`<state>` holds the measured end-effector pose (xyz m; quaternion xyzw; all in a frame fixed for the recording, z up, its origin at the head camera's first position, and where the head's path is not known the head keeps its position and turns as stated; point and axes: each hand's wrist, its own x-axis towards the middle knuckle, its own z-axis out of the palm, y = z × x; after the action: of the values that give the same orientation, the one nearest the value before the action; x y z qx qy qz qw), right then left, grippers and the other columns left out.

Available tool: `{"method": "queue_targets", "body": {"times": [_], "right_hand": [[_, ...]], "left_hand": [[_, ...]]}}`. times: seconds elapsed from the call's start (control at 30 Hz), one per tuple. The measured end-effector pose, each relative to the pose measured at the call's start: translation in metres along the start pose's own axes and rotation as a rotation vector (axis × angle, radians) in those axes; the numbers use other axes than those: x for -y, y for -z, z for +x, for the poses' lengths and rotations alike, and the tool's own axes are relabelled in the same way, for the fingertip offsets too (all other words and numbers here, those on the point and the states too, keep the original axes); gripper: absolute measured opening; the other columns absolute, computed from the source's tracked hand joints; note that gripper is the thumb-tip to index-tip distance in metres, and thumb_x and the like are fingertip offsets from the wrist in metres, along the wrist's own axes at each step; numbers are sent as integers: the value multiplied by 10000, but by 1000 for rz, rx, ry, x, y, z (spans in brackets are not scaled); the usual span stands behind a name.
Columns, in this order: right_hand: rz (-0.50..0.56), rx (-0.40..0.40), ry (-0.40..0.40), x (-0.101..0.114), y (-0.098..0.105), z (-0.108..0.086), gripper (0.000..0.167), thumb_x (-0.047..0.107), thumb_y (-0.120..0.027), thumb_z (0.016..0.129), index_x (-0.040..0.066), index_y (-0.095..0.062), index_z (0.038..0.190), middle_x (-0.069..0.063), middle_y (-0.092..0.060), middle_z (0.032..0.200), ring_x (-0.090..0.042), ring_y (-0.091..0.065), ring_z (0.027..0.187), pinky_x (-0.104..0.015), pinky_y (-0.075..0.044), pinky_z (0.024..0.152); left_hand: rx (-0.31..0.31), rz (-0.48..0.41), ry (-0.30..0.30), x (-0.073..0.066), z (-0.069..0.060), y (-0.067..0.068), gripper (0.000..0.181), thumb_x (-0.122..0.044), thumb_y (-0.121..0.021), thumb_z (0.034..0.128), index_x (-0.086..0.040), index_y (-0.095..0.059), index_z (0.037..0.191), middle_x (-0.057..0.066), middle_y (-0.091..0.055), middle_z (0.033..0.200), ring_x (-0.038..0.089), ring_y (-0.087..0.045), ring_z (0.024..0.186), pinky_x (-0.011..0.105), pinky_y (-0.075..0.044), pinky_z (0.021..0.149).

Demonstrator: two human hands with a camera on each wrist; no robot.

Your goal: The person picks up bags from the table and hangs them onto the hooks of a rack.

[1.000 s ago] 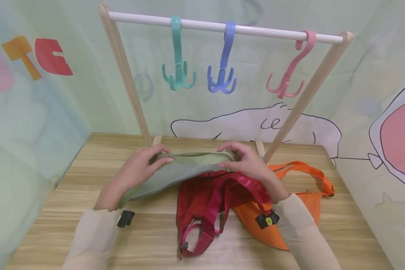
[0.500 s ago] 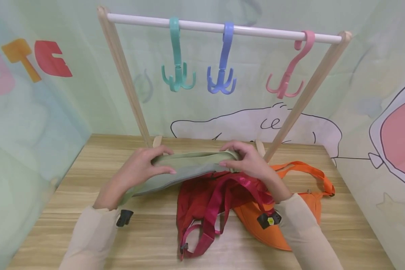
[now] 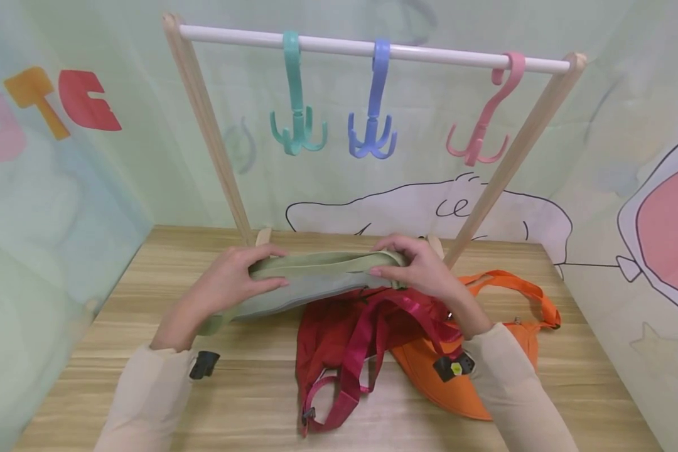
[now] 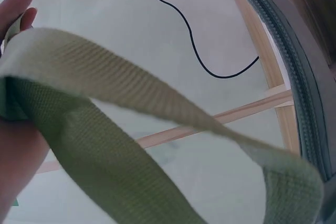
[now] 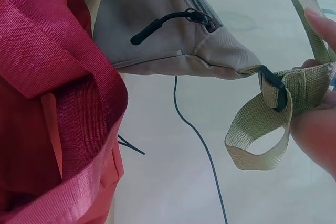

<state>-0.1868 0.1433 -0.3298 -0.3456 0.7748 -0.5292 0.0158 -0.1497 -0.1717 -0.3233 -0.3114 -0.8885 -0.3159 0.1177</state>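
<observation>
A grey-green zipped waist bag (image 3: pixel 299 298) hangs by its green webbing strap (image 3: pixel 316 267) between both hands, just over the table. At the strap's left end my left hand (image 3: pixel 228 279) grips it, thumb in front and fingers behind; in the left wrist view the strap (image 4: pixel 110 77) loops across, with the zip at the right edge. My right hand (image 3: pixel 420 270) pinches the other end. There, the right wrist view shows a dark strap slider (image 5: pixel 274 88) beside the fingers and a small webbing loop below. A red bag (image 3: pixel 322 333) with straps lies under the right side.
An orange bag (image 3: pixel 463 389) lies partly beneath the red one, to the right. Behind stands a wooden rack with a white rail (image 3: pixel 339 45), from which green (image 3: pixel 296 94), blue (image 3: pixel 375 100) and pink (image 3: pixel 486 113) multi-prong hooks hang. Printed cloth walls enclose the wooden table (image 3: pixel 248 395).
Both hands keep the strap and shift only slightly; the right goes a little to the right. My left thumb has dropped lower, away from the fingers. The bag's left end has risen slightly.
</observation>
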Motion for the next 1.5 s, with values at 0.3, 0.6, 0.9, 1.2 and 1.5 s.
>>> {"method": "queue_targets", "body": {"times": [0.3,0.6,0.9,1.2,1.5], "right_hand": [[-31,-2,43,2,3,0,223,-8,-709,761,7,-639,972,-41,-606,851,-132,-506,714,-227,-410,576],[-49,-52,77,2,4,0,142,-37,-694,764,17,-659,891,-4,-589,744,-89,-457,600,-205,-359,492],[-17,-39,52,1,6,-2,116,-26,-670,794,12,-656,903,-19,-582,723,-112,-437,589,-208,-333,483],[-5,-41,27,1,6,-2,106,-29,-657,804,9,-655,903,-42,-569,699,-101,-411,563,-210,-318,468],[6,-50,46,0,7,-2,126,-48,-643,806,-6,-648,925,-54,-569,683,-99,-433,547,-208,-345,461]], "left_hand": [[15,-17,-2,-1,2,2,344,-111,-765,725,-36,-653,1042,42,-670,907,93,-481,630,327,-468,659],[-4,-32,-66,0,3,0,335,-76,-763,718,-23,-661,1033,66,-676,957,183,-621,836,371,-492,737],[10,-44,-52,-3,4,-2,350,-91,-766,717,-19,-660,1042,79,-675,972,195,-625,870,378,-491,759],[65,-81,21,-4,5,0,390,-132,-765,728,-38,-642,1085,19,-663,810,37,-546,579,305,-471,667],[-7,-75,-10,-2,5,-4,335,-131,-776,706,-55,-669,1015,33,-664,837,-51,-455,418,259,-453,590]]}}
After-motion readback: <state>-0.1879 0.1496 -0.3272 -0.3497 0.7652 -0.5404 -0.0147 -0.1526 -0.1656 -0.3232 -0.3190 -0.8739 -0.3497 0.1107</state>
